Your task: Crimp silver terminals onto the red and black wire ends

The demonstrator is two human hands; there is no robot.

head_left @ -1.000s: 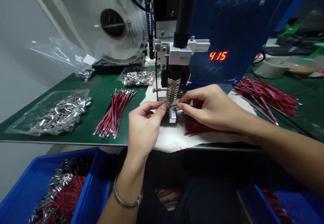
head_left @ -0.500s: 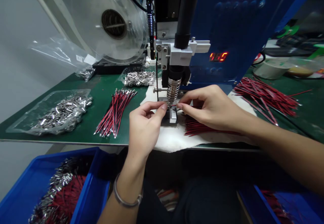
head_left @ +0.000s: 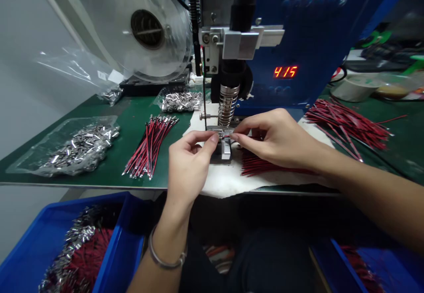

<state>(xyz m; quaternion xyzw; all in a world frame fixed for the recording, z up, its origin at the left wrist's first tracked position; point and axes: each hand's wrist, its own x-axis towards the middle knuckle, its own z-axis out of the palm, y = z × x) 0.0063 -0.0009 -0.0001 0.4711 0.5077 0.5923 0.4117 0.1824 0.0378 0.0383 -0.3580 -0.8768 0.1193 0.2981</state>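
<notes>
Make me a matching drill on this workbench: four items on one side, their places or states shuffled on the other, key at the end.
1. Bracelet
2. Lower red display
3. Left hand and right hand
4. Large blue bin

A. Reads 415
B. Lower than the green tabletop, holding red wires
C. Around the left wrist
D. Fingertips near each other, just below the metal spring

Right pairs: 1-C, 2-A, 3-D, 4-B

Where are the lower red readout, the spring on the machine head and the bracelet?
Lower red readout (head_left: 285, 72): head view, middle digit.
Coil spring (head_left: 228, 106): head view, mid-coils.
Bracelet (head_left: 161, 262): head view, front of the band.
</notes>
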